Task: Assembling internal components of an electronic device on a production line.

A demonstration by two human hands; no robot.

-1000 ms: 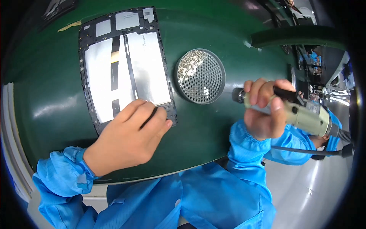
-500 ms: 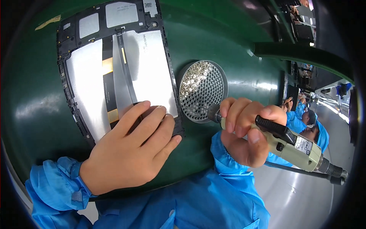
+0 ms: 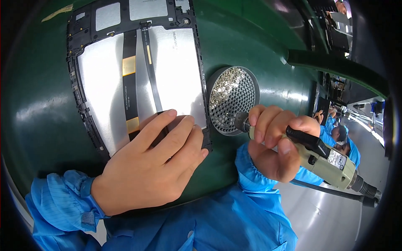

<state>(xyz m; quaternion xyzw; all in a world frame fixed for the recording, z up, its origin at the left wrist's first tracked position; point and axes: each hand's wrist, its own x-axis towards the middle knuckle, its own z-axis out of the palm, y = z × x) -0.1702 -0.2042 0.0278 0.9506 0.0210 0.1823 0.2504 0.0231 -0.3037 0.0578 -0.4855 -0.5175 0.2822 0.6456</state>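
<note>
Flat across the near end of a tablet frame (image 3: 184, 75) lies my left hand (image 3: 146, 167), fingers stretched out and slightly spread. The frame is black around large silver plates, with a dark ribbon cable (image 3: 130, 96) and a thinner black cable (image 3: 151, 71) running along it; my fingers cover their near ends. Closed around a pale green electric screwdriver (image 3: 331, 167), my right hand (image 3: 278, 138) holds it tilted, its nose pointing left. That nose is over the near right edge of a round grey screw tray (image 3: 247, 94). Small silvery screws (image 3: 226, 85) are heaped on the tray's perforated plate.
The green bench top (image 3: 268, 46) carries a strip of yellowish tape (image 3: 57, 12) at the far left. A green bar (image 3: 335, 65) crosses the right side. Beyond it, people in blue work clothes (image 3: 354, 146) sit farther along. A black cable (image 3: 326, 190) runs below the screwdriver.
The tablet frame, tray and both hands appear slightly farther right in the picture; the tape has shifted that way too. Both hands keep the same pose, the screwdriver still at the tray.
</note>
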